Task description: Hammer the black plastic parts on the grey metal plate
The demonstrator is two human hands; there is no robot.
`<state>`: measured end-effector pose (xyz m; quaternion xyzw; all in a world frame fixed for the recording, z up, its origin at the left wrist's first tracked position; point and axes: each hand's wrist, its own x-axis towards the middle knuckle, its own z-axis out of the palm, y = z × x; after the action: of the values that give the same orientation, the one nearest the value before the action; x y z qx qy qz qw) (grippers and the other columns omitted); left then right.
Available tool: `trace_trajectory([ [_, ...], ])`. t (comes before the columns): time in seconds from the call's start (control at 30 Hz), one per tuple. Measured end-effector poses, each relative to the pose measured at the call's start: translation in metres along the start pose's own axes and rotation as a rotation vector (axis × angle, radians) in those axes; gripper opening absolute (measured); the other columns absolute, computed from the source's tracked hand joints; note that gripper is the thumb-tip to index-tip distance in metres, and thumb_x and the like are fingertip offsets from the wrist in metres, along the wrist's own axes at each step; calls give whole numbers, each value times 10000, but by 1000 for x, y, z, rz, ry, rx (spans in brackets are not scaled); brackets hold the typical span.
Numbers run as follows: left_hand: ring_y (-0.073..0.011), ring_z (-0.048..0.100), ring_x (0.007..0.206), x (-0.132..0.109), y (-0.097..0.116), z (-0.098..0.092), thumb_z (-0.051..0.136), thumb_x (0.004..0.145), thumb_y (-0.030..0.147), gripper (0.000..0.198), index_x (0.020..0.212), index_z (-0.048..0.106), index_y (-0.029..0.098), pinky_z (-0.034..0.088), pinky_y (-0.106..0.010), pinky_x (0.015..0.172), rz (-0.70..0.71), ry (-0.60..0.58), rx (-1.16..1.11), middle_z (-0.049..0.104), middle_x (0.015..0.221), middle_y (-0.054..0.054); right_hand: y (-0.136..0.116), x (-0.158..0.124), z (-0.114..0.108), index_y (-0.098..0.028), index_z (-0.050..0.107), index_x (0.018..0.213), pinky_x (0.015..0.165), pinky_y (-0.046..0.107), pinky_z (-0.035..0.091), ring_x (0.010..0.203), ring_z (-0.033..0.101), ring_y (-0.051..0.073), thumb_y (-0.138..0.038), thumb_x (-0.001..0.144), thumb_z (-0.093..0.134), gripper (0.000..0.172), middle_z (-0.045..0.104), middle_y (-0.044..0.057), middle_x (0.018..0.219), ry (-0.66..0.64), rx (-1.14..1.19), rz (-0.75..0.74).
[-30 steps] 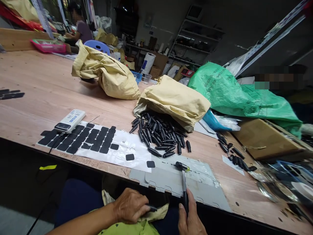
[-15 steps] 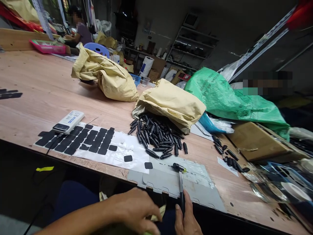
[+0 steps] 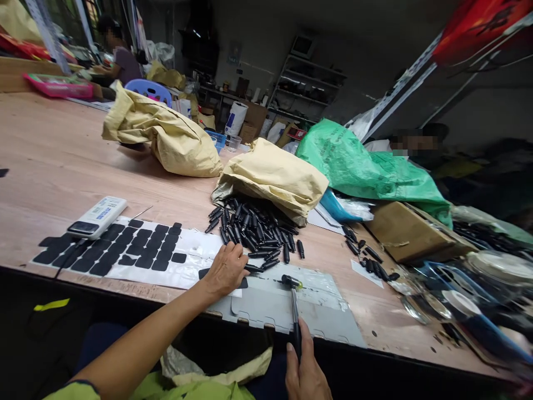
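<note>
Left hand (image 3: pixel 227 269) has risen from lap to the black pins (image 3: pixel 254 230) by the desk's (image 3: pixel 62 161) front edge, fingers curled over one, grip unclear. Pins: light, stiff, prone to roll; pinch mid-length. Right hand (image 3: pixel 306 375) clasps the hammer (image 3: pixel 293 308) handle.

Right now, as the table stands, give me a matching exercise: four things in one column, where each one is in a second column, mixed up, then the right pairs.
Things
1. left hand
2. small hammer
3. white device
4. green bag

Places
A. spread behind the cardboard box, on the right
B. gripped by the right hand, head on the grey plate
C. lying on the left end of the sheet of black pads
D. at the near edge of the pile of black pieces

Pairs: 1-D, 2-B, 3-C, 4-A
</note>
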<state>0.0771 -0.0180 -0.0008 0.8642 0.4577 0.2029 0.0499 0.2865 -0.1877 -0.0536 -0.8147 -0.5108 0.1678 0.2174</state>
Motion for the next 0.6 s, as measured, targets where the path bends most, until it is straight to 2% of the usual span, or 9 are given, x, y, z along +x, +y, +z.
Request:
trace_trajectory([
  [0.1,-235,490,925,-4,9,6,689,841,310,160,901,656,165,392,-363,785,30,-18,-109,606,918,-60,-2,0,-8,-248,335,1487,910,423,498,1163,605,303,-534,916,358,640,576,131,1352,-41,101,-22],
  [0.2,-218,510,901,-3,10,17,720,812,328,167,901,677,193,387,-343,777,-58,-77,-281,618,885,-38,-7,-2,-14,-233,426,1421,866,378,514,1101,629,286,-569,874,455,642,627,123,1277,4,234,24],
  [0.27,-209,519,887,-1,7,22,736,792,328,169,896,688,203,389,-331,774,-132,-100,-370,619,877,-28,-11,-6,-16,-231,469,1366,684,324,533,844,680,248,-593,836,531,644,707,92,1056,5,356,124],
  [0.33,-207,525,882,0,4,23,741,781,320,157,879,696,205,390,-329,780,-169,-109,-411,616,858,-24,-17,-11,-18,-221,451,1351,477,268,452,554,589,175,-613,805,584,686,689,27,805,-39,525,210],
  [0.37,-207,527,883,1,3,22,742,778,316,150,871,699,206,390,-329,784,-175,-110,-421,616,853,-23,-21,-14,-18,-213,430,1354,417,248,399,474,519,143,-620,790,606,718,658,1,740,-64,613,232],
  [0.47,-206,530,886,1,3,19,754,762,312,145,855,704,212,387,-327,787,-195,-122,-445,619,847,-17,-33,-25,-20,-200,410,1355,375,222,346,429,427,88,-618,771,645,756,651,5,791,-72,779,204],
  [0.6,-203,530,878,1,4,18,768,743,306,159,853,702,212,380,-321,774,-214,-127,-456,623,840,-11,-52,-37,-20,-200,481,1337,370,216,331,421,406,54,-577,822,616,652,678,64,951,-90,806,107],
])
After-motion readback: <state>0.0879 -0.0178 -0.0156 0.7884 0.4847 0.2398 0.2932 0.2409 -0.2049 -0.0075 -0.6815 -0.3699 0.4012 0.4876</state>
